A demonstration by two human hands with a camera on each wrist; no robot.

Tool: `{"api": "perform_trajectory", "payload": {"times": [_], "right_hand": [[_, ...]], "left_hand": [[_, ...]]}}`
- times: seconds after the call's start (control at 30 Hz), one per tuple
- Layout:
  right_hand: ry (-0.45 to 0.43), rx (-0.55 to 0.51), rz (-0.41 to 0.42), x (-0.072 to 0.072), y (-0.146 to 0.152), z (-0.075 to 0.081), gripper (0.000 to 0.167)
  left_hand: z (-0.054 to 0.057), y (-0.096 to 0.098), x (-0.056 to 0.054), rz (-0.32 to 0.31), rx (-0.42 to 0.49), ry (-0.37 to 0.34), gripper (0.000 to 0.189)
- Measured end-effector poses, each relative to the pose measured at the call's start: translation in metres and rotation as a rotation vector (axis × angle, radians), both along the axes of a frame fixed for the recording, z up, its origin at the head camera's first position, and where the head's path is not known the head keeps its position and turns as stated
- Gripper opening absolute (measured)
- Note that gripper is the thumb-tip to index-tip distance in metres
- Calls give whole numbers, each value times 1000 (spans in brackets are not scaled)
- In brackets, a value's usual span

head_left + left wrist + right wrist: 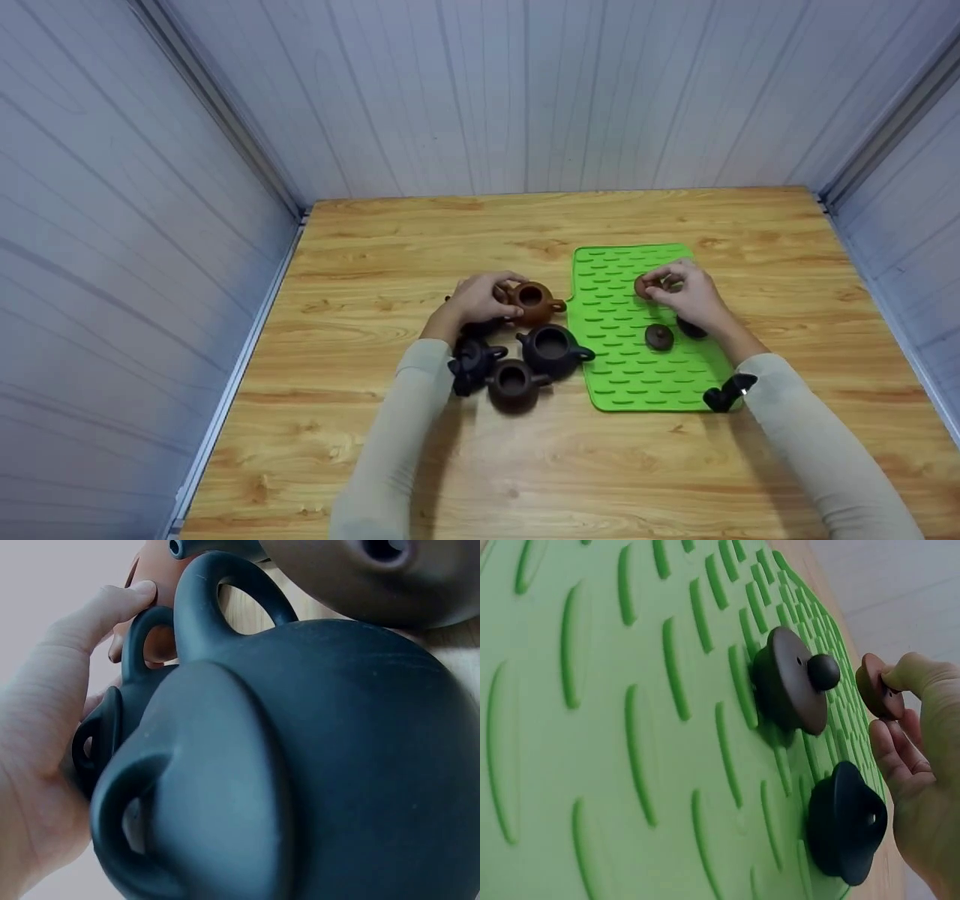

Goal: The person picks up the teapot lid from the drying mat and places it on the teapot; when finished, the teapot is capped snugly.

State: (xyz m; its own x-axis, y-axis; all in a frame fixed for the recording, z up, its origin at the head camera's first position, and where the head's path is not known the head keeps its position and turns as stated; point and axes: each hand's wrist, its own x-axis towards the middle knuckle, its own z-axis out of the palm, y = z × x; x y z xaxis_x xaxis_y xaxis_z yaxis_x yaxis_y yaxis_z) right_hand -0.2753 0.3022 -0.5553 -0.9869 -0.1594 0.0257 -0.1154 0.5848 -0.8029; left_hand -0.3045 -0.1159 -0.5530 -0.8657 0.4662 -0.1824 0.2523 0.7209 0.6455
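My left hand (pixel 480 300) holds a reddish-brown teapot (pixel 538 315) at its spout side, thumb on the body; the pot's top is uncovered. Over the green mat (pixel 622 390), my right hand (pixel 696 296) pinches a small reddish-brown lid (pixel 876 686) between thumb and fingers. A dark brown lid (pixel 659 337) with a round knob and a black lid (pixel 691 328) lie on the mat below that hand. Partly hidden under my left hand is a small black lidded teapot (pixel 142 694).
Close in front of the left hand are an uncovered black teapot (pixel 559 367), an uncovered brown teapot (pixel 514 399) and a black lidded teapot (pixel 474 358). The wooden table (pixel 510 480) meets pale panel walls (pixel 487 97) at the back and sides.
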Motion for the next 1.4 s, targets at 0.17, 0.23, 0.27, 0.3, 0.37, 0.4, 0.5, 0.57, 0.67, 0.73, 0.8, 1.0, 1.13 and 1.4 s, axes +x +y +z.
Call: {"api": "perform_trajectory", "payload": {"times": [0.17, 0.23, 0.27, 0.3, 0.37, 0.4, 0.5, 0.57, 0.67, 0.73, 0.8, 1.0, 1.13, 1.4], "right_hand": [[-15, -16, 21, -2, -9, 1, 26], [-20, -22, 32, -3, -13, 2, 26], [-19, -23, 36, -3, -15, 2, 27], [-19, -26, 40, -4, -18, 3, 26], [-20, -33, 46, -6, -22, 4, 26], [-18, -34, 54, -7, -25, 4, 26], [-15, -43, 71, -9, -33, 5, 25], [-12, -51, 78, -10, -38, 5, 24], [-5, -57, 88, -12, -46, 6, 24], [1, -53, 93, -13, -51, 6, 23], [4, -43, 100, -14, -56, 7, 23], [-3, -48, 114, -14, -71, 11, 23], [11, -65, 126, -14, -81, 16, 22], [25, -88, 168, -13, -101, 25, 19]], "left_hand": [[10, 2, 4, 0, -8, -14, 61], [7, 1, 1, -7, -5, -14, 61], [5, 1, -1, -9, -2, -16, 61], [-3, 0, -5, -7, 1, -7, 61], [-17, -1, -13, -8, 6, 11, 61], [-23, -2, -16, -5, 11, 18, 62], [-22, -1, -15, -7, 10, 20, 62], [-13, -1, -9, -12, 15, 14, 62], [-14, -2, -9, -17, 24, -1, 62], [-34, -6, -20, -29, 26, 18, 64], [-29, -5, -18, -28, 26, -8, 64], [-16, -4, -9, -13, 23, -7, 62], [-31, -7, -18, -5, 33, -20, 62], [4, -3, 4, -13, 17, 7, 60]]}}
